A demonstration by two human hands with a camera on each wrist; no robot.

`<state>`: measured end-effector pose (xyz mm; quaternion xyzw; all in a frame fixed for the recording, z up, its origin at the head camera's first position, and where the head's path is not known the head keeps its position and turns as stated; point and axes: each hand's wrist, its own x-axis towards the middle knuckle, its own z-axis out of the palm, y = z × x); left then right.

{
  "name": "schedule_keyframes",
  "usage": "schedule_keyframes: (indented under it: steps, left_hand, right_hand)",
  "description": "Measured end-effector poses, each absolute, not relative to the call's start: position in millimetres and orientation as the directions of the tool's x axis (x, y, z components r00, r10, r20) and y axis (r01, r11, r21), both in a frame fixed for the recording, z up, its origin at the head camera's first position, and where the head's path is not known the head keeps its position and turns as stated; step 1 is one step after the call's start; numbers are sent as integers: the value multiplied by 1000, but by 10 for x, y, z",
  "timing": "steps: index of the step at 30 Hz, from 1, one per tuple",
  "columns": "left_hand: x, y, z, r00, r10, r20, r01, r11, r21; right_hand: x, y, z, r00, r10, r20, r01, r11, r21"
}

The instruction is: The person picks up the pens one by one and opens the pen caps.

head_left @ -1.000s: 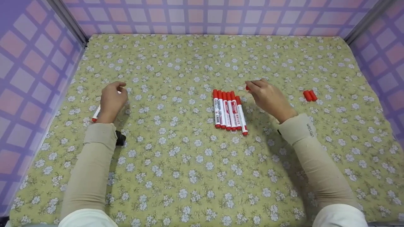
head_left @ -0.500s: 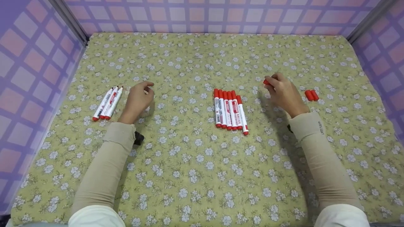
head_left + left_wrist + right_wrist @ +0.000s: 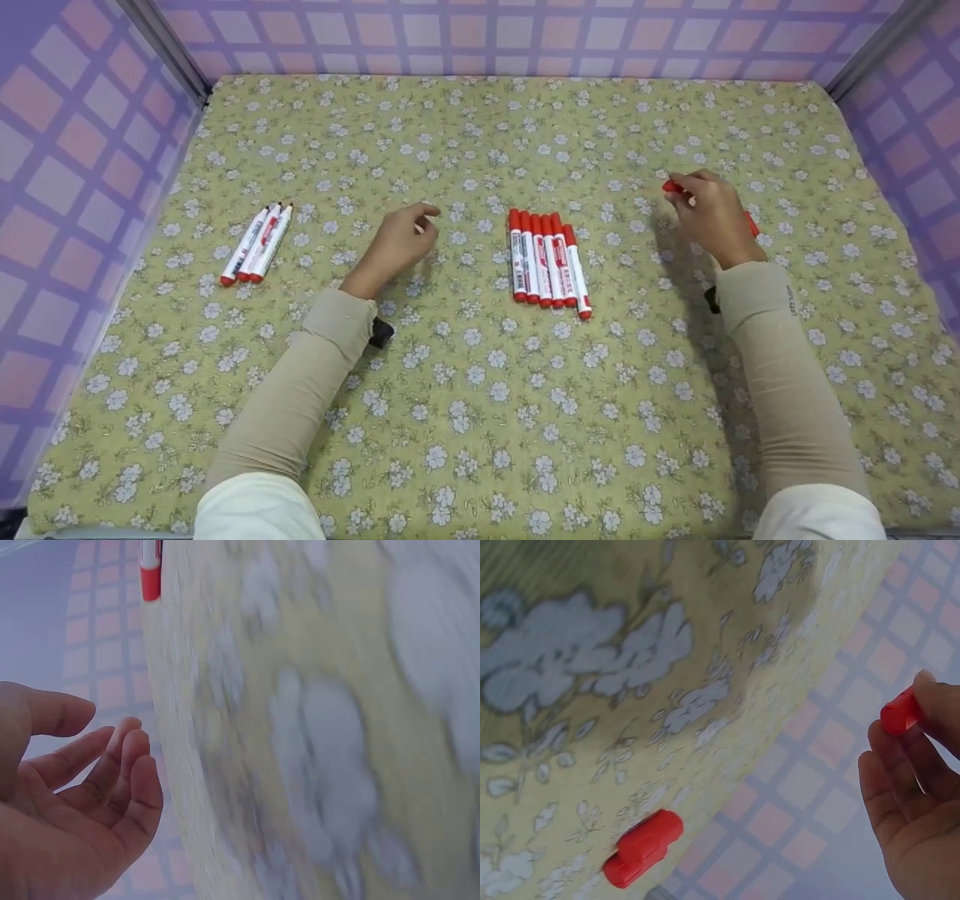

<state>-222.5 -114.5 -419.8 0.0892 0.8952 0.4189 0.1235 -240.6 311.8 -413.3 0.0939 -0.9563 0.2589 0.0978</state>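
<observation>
Right hand point(image 3: 712, 217) hangs over the right side of the flowered cloth point(image 3: 480, 420), fingers curled, pinching a red cap point(image 3: 671, 187) between thumb and fingertips. The right wrist view confirms it: the cap point(image 3: 901, 712) sits at the fingertips, clear of the cloth. Two loose caps point(image 3: 643, 847) lie side by side on the cloth just beyond this hand, at about 3 o'clock from it in the head view, mostly hidden behind the hand there.

Left hand point(image 3: 396, 241) is empty, fingers loosely bent and relaxed, palm showing in the left wrist view point(image 3: 71, 817); holds nothing.

Row of six capped markers point(image 3: 547, 259) lies mid-cloth, touching side to side, long axes running roughly 12 to 6 o'clock, caps at the 12 end. The row is at 3 o'clock from the left hand, near; at about 8 o'clock from the right hand, farther off. Left hand is the nearer of the two to the row.

Three uncapped markers point(image 3: 256, 244) lie together at far left, axes tilted toward 1 o'clock, well apart from both hands; at 9 o'clock from the left hand.
</observation>
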Motion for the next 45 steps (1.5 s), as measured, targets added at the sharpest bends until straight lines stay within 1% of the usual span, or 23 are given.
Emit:
schedule_keyframes:
  steps: [3,8,15,23,27,32,35,39,42,45]
  left_hand:
    - [-2215,-1003,-4203,-935,309,-172,62,621,781]
    - [-2213,-791,-4238,-899,359,-249,27,614,789]
    - [-2246,-540,-4296,-875,373,-308,-3,631,775]
    - [-2295,-370,-4336,-871,367,-327,-33,619,785]
    - [-2317,-301,-4356,-868,359,-344,-58,614,787]
    - [-2330,-219,-4362,-867,315,-385,-111,632,767]
    - [-2328,-173,-4347,-874,304,-380,-114,632,767]
    - [-2327,-125,-4341,-880,333,-338,-61,628,776]
    - [-2338,-97,-4352,-879,338,-338,-43,648,760]
    - [-2352,-81,-4357,-875,324,-359,-52,675,736]
  right_hand:
    - [-2414,3199,-4149,-966,-107,234,-215,836,-505]
    - [-2412,3318,-4160,-977,-72,198,-169,829,-533]
    - [-2383,3496,-4139,-995,19,102,-46,803,-594]
    - [-2363,3710,-4149,-991,130,-20,112,753,-649]
    - [-2361,3792,-4171,-981,190,-45,174,743,-647]
    - [-2366,3870,-4179,-964,249,-93,249,726,-641]
    - [-2362,3920,-4180,-953,277,-121,289,718,-633]
    - [-2331,3987,-4191,-944,296,-149,321,710,-626]
    - [-2306,4016,-4207,-937,300,-176,341,694,-633]
    - [-2289,4041,-4226,-932,306,-192,356,685,-636]
